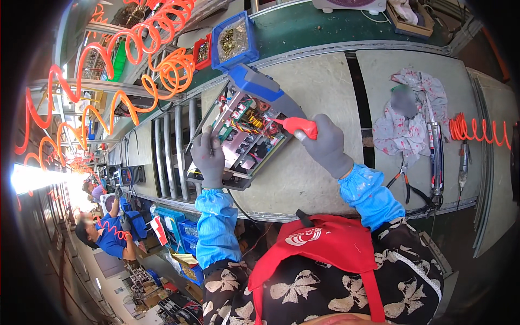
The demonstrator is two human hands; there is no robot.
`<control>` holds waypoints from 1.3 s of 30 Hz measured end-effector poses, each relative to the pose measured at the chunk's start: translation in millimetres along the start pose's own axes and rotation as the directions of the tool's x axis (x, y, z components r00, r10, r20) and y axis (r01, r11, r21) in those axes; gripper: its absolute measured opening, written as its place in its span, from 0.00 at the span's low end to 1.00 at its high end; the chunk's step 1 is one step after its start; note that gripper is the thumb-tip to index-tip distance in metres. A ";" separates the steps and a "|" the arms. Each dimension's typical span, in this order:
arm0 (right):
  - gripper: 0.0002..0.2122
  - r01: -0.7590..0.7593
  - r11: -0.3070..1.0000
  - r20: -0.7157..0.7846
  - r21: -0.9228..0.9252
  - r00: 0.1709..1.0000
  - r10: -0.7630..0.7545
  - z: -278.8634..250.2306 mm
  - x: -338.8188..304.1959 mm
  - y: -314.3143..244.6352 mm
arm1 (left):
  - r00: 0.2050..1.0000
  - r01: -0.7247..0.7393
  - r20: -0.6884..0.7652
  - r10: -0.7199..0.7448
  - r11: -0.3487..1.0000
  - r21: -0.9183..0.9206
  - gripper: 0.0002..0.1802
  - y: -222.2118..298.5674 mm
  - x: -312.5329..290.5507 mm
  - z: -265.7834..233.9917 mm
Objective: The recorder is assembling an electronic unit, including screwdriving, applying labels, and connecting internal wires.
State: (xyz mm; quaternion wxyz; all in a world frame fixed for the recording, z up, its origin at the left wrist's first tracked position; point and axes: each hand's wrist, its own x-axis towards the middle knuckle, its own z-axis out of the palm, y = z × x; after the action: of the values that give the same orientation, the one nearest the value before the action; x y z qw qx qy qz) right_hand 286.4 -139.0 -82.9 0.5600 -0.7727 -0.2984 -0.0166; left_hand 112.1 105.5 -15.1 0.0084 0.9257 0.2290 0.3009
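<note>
An opened machine (251, 137) with a blue and grey end panel (259, 84) lies tilted on the bench. Circuit boards, coils and bundled wires show inside it. My left hand (209, 157), in a grey glove, has its fingers closed over the machine's near left edge. In my gloved right hand (329, 142) is a red tool (301, 128) with a tapering front, its kind unclear. That tool points left into the machine's interior from the right side. Its very tip is hard to make out among the parts.
A blue bin (234, 42) of small metal parts and a red bin (202, 50) stand behind the machine. Rollers (172, 151) lie left. Pliers (405, 181), a long tool (436, 157) and a stained cloth (403, 127) rest right. Orange coiled hoses (168, 70) hang upper left; a co-worker (108, 233) is farther left.
</note>
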 end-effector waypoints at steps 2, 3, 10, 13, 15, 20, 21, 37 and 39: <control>0.19 0.011 1.000 -0.008 -0.003 1.000 -0.011 2.5 1.2 1.1 | 1.000 -0.006 -0.002 0.006 1.000 0.010 0.17 0.3 0.6 1.0; 0.19 0.016 1.000 -0.012 0.010 1.000 -0.016 4.5 2.2 1.7 | 1.000 -0.010 -0.003 0.010 1.000 0.023 0.17 0.1 0.8 0.8; 0.16 -0.245 0.959 0.062 0.142 0.969 0.239 3.4 11.0 6.6 | 1.000 -0.026 0.005 0.026 0.999 0.038 0.18 0.3 -2.7 0.3; 0.16 -0.297 0.937 0.070 0.186 0.955 0.289 4.7 9.2 13.8 | 1.000 0.006 0.019 -0.006 0.999 0.033 0.18 -0.4 -4.2 -0.3; 0.16 -0.265 0.946 0.048 0.186 0.964 0.261 6.3 6.7 13.2 | 1.000 0.010 0.017 -0.010 0.999 0.033 0.18 -1.0 -5.1 0.5; 0.16 -0.229 0.951 0.022 0.207 0.973 0.229 6.2 10.0 11.1 | 1.000 0.001 0.014 -0.001 0.999 0.049 0.18 1.0 -3.8 0.4; 0.16 -0.227 0.952 0.035 0.205 0.974 0.225 6.0 11.2 11.9 | 1.000 0.007 0.018 -0.007 0.999 0.050 0.18 1.2 -4.0 0.2; 0.18 -0.041 0.997 0.063 0.063 0.997 0.037 -0.9 22.3 0.8 | 1.000 -0.002 0.027 0.000 0.999 0.051 0.19 -1.5 -2.9 0.5; 0.18 -0.031 0.999 0.063 0.039 0.998 0.028 -1.8 22.1 -0.9 | 1.000 -0.004 0.025 0.002 0.998 0.057 0.19 -1.3 -3.4 1.1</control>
State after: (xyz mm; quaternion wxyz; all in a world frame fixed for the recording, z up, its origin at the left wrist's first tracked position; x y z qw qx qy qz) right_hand 304.7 -130.6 -73.5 0.5658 -0.7659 -0.3047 0.0218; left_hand 109.8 105.3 -18.1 -0.0158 0.9296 0.2361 0.2827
